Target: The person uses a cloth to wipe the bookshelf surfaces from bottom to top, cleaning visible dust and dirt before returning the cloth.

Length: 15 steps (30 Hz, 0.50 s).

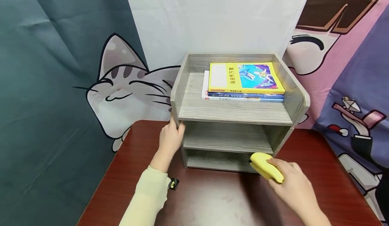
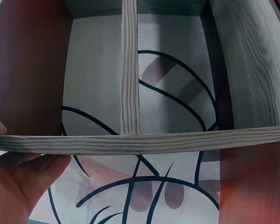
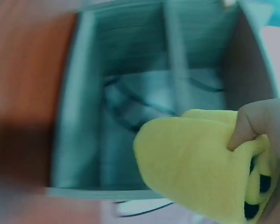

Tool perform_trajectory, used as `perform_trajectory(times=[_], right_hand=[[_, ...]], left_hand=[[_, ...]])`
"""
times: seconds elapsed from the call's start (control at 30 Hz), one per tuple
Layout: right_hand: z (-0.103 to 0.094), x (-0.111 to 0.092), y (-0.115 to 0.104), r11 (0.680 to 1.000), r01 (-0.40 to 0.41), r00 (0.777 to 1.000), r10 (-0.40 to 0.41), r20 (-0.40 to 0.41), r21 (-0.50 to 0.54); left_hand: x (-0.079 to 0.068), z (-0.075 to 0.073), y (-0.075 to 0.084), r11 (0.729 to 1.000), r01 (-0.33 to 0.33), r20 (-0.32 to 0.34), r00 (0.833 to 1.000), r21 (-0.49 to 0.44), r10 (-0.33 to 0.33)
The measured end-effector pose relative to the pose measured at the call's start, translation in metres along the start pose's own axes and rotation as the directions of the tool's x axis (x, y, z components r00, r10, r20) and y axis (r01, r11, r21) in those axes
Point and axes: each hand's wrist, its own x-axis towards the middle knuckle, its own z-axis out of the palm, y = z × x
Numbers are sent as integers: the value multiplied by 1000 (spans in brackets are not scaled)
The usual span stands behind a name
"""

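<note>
A small grey wood-grain shelf [image 1: 237,113] stands on the dark red table. My left hand [image 1: 172,136] grips the front edge of its left side panel; in the left wrist view the thumb of the left hand [image 2: 23,182] is on one side of the board and the fingers on the other. My right hand [image 1: 293,182] holds a folded yellow cloth [image 1: 265,165] in front of the shelf's lower right corner. In the right wrist view, the thumb presses into the yellow cloth [image 3: 191,158], whose dark patches show near the palm.
Several stacked books [image 1: 246,79] with a yellow one on top lie on the shelf's upper deck. Two compartments sit below it. A curtain with a cartoon cat [image 1: 127,87] hangs behind the table [image 1: 212,199].
</note>
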Motion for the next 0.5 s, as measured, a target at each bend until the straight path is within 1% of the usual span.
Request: perform_trajectory(times=[0.1, 0.13, 0.2, 0.27, 0.33, 0.4, 0.5], right_hand=[[-23, 10, -10, 999, 42, 998, -41, -51, 0], [-28, 14, -14, 998, 68, 995, -67, -78, 7], [-32, 22, -18, 991, 134, 982, -132, -137, 0], [-32, 29, -21, 979, 204, 960, -204, -192, -18], [-30, 34, -22, 964, 263, 934, -265, -241, -40], [-26, 38, -23, 952, 298, 912, -305, -275, -70], [-22, 41, -23, 943, 320, 894, -331, -303, -89]], left_hand=[[0, 0, 1, 1000, -1, -1, 1000, -1, 1], [0, -1, 0, 1000, -1, -4, 1000, -1, 1], [0, -2, 1, 1000, 0, -8, 1000, -3, 0], [0, -2, 1, 1000, 1, -8, 1000, -6, -1], [-1, -1, 1, 1000, 0, -7, 1000, -3, 0], [-2, -1, 1, 1000, 1, -3, 1000, -4, -1], [-2, -2, 1, 1000, -2, 4, 1000, 7, 2]])
